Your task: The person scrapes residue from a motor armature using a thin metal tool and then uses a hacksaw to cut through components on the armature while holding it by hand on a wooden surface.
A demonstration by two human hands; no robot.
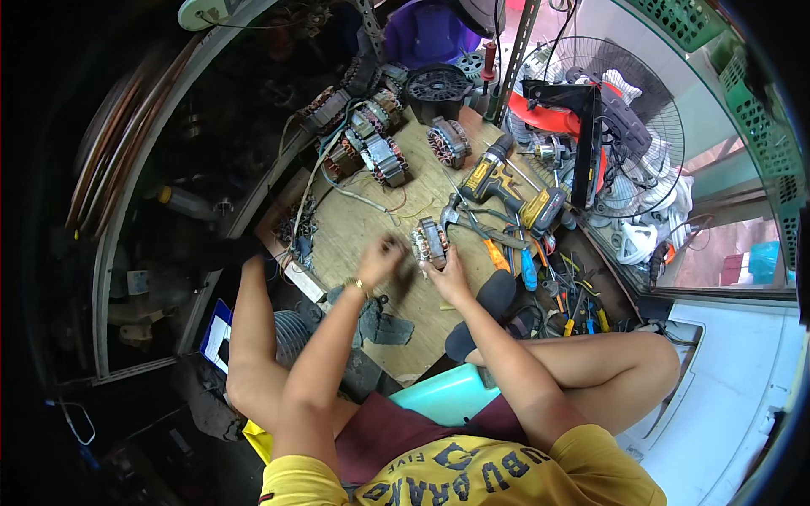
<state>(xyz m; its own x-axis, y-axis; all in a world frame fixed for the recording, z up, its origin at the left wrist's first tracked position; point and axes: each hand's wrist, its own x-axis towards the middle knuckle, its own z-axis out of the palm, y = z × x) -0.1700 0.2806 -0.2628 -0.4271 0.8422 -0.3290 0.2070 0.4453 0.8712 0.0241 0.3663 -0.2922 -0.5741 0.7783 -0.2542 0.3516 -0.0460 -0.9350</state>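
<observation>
Purple basin (422,40) at far side, contents unclear. Shallow wooden tray (272,239) on left holds small metal bits (297,226); wooden tool tray (612,271) on right, jumbled, yellow-handled screwdrivers (569,326) in it. Right hand (449,280) grips a copper-wound motor stator (432,239) at its near edge; stator sits just beyond that hand. Left hand (380,263) near stator's left, blurred, fingers curled, can't tell if holding anything.
</observation>
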